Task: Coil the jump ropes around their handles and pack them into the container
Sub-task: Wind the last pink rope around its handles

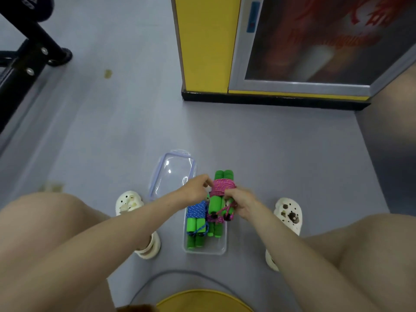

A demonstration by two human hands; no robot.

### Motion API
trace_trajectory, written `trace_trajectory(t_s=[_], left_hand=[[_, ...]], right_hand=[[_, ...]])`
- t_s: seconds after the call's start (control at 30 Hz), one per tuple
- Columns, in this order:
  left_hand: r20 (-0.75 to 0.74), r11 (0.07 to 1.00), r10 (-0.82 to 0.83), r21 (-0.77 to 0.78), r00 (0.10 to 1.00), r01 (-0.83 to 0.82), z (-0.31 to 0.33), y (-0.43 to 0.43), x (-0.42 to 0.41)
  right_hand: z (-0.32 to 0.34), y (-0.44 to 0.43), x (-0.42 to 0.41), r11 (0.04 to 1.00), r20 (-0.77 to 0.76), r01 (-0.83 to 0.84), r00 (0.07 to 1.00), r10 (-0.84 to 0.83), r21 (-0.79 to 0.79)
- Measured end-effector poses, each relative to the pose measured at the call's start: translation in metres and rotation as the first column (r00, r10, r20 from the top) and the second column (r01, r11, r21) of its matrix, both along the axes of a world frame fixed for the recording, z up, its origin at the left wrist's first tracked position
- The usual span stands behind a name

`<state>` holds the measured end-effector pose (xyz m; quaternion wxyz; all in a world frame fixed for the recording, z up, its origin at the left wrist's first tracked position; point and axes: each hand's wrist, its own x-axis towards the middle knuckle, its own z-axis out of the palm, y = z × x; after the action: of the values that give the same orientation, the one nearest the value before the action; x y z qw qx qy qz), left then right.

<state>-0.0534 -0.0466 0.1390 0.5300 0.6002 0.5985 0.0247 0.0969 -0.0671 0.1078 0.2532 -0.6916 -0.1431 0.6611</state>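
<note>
While the coiled pink jump rope (222, 188) is held over the clear container (209, 251), its coil pinched by the left hand (197, 186), its green handles gripped by the right hand (242, 204), coiled blue jump rope (197, 210) packed inside, lid (173, 172) laid just beyond.

Head view, steeply downward, close above floor (281, 154).
</note>
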Motion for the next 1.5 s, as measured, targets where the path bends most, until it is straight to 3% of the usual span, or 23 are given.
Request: trace_trajectory(t_s=[0.1, 0.2, 0.47, 0.63, 0.77, 0.87, 1.03, 1.1, 1.2, 1.27, 1.33, 1.5], left_hand=[[-0.123, 0.984, 0.056, -0.164, 0.991, -0.076, -0.027, -0.005, 0.006], [-0.119, 0.950, 0.134, -0.267, 0.984, -0.161, -0.061, -0.016, 0.013], [-0.129, 0.821, 0.388, -0.402, 0.913, -0.406, -0.139, -0.048, 0.014], [-0.158, 0.882, 0.319, -0.311, 0.935, -0.353, -0.162, -0.055, 0.012], [-0.191, 0.927, 0.212, -0.273, 0.959, -0.259, -0.167, -0.056, 0.011], [-0.274, 0.976, 0.092, -0.164, 0.957, -0.141, -0.168, -0.061, 0.014], [-0.261, 0.972, 0.202, -0.068, 0.944, -0.226, -0.164, -0.074, 0.027], [-0.278, 0.986, 0.160, 0.004, 0.947, -0.165, -0.163, -0.077, 0.026], [-0.344, 0.997, -0.007, 0.064, 0.939, 0.031, -0.162, -0.078, 0.019], [-0.434, 0.984, -0.139, 0.040, 0.890, 0.173, -0.164, -0.077, 0.013], [-0.504, 0.962, -0.230, 0.010, 0.832, 0.273, -0.166, -0.075, 0.009], [-0.619, 0.913, -0.341, -0.039, 0.708, 0.406, -0.171, -0.066, 0.010]], right_hand=[[-0.038, -0.016, -0.005, 0.996, 0.013, 0.077, 0.997, -0.076, -0.040], [-0.068, -0.024, -0.007, 0.996, -0.006, 0.078, 0.997, -0.079, -0.046], [-0.156, -0.050, -0.014, 0.971, 0.232, -0.238, 0.946, 0.227, 0.023], [-0.149, -0.068, -0.021, 0.891, 0.476, -0.451, 0.796, 0.374, 0.054], [-0.143, -0.078, -0.023, 0.746, 0.633, -0.665, 0.595, 0.495, 0.042], [-0.140, -0.085, -0.023, 0.755, 0.672, -0.656, 0.568, 0.474, 0.021], [-0.140, -0.083, -0.024, 0.734, 0.729, -0.679, 0.498, 0.469, -0.009], [-0.140, -0.081, -0.022, 0.641, 0.814, -0.767, 0.388, 0.433, 0.025], [-0.140, -0.075, -0.015, 0.348, 0.805, -0.935, 0.153, 0.573, -0.070], [-0.141, -0.069, -0.012, 0.221, 0.772, -0.962, 0.019, 0.635, -0.157], [-0.142, -0.063, -0.014, 0.164, 0.762, -0.958, -0.077, 0.643, -0.235], [-0.149, -0.052, -0.032, 0.145, 0.715, -0.928, -0.157, 0.682, -0.342]])
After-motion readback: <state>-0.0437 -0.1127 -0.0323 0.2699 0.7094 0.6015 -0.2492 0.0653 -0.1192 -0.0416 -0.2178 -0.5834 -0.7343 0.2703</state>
